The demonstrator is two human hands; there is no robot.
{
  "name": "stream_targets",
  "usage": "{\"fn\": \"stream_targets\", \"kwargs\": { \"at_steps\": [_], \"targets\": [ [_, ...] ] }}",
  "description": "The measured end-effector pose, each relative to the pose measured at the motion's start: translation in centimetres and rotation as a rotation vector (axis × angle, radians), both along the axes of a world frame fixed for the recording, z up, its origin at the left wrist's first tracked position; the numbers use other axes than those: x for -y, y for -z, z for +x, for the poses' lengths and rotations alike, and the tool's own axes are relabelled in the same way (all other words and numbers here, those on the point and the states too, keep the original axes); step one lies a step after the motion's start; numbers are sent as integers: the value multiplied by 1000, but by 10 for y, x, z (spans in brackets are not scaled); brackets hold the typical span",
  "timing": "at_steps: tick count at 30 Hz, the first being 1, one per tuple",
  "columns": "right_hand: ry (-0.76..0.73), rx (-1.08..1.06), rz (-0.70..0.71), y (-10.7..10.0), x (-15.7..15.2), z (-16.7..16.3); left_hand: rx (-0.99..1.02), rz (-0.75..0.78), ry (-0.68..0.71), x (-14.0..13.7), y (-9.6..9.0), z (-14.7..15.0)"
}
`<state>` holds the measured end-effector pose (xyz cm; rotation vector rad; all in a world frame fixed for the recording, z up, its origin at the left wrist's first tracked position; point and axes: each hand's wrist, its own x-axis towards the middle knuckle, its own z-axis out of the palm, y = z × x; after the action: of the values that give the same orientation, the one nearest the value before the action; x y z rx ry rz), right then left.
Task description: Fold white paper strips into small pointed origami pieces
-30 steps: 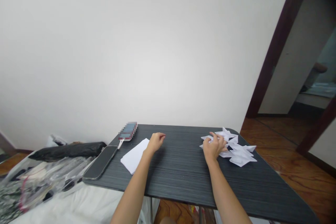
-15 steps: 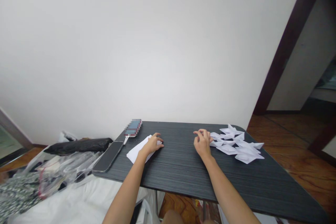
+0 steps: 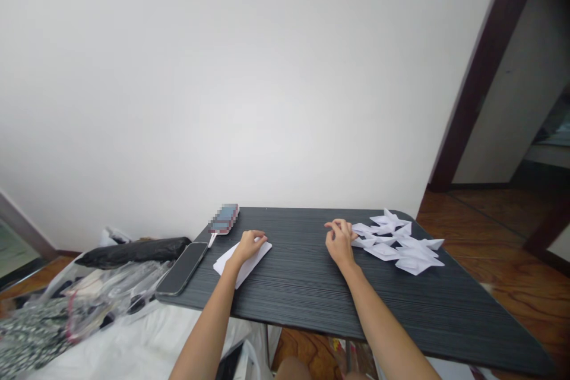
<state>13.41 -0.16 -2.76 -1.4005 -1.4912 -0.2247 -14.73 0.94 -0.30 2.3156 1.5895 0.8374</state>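
Note:
My left hand (image 3: pixel 247 244) rests over a small stack of white paper sheets (image 3: pixel 249 269) on the left half of the table. Its thumb and fingers are pinched together at the upper right edge of the paper. To the right, my right hand (image 3: pixel 340 241) hovers or rests above the table with fingers bent and apart, holding nothing that I can see. Right beside it lies a cluster of several folded white paper boats (image 3: pixel 392 237). Part of the nearest boats is covered by that hand.
The dark wood-grain table (image 3: pixel 303 285) stands against a white wall (image 3: pixel 285 83). A phone (image 3: pixel 183 268) lies at its left edge, with a blurred-out device (image 3: pixel 224 218) and a white cable (image 3: pixel 212 240) behind it. Plastic bags (image 3: pixel 129 279) are heaped left of the table.
My left hand has drawn its thumb and fingers together at the paper's edge, where they were spread before. My right hand has hardly moved.

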Motion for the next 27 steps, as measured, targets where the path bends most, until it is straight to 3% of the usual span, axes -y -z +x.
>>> {"fn": "stream_targets", "kwargs": {
  "at_steps": [5, 13, 16, 18, 22, 24, 27],
  "targets": [
    [-36, -6, 11, 2, -2, -1, 21, 71, -32, 2, -14, 5],
    [-185, -100, 9, 3, -4, -4, 65, 228, 62, 6, -88, 67],
    [-359, -248, -45, 0, -5, -7, 104, 281, 48, 3, -95, 87],
    [-548, -415, -167, -1, -6, -11, 143, 335, 7, 1, -92, 94],
    [-844, -689, -437, 0, -8, -19, 201, 503, -175, 3, -97, 82],
    [-892, -741, -453, 0, -9, -20, 219, 630, -274, 11, -110, 66],
    [-888, -779, -418, -1, -11, -17, 89, 786, -325, 28, -129, 41]
  ]
}}
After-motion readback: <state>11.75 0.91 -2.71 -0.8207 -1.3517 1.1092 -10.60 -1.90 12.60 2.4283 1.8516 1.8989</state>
